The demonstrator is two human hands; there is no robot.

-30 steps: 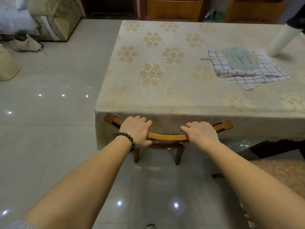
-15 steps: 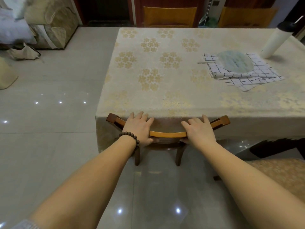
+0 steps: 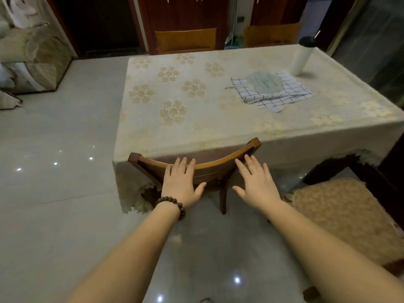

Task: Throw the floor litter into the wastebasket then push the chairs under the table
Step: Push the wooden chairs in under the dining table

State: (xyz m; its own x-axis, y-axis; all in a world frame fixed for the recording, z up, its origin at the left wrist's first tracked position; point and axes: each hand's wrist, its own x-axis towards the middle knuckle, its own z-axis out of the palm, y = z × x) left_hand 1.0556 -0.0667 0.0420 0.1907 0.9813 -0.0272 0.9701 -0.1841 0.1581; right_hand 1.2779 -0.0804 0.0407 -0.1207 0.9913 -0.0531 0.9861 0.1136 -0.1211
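- Brown wooden chair with curved top rail (image 3: 218, 164): tucked under the table draped in cream floral cloth (image 3: 175, 127), rail at its edge.
- Left hand (image 3: 180, 182) and right hand (image 3: 255, 182): fingers spread flat; contact with the rail is unclear, possibly just fingertips.
- Rigid, moderately heavy; likely slides on glossy tile. Best purchase: top rail.
- Cushioned brown chair (image 3: 341, 215) at right sits out, not yet pushed in.

The table (image 3: 175, 119) is covered by a floral cloth; beside a white cylinder (image 3: 301, 60), a checked cloth (image 3: 290, 92) is laid
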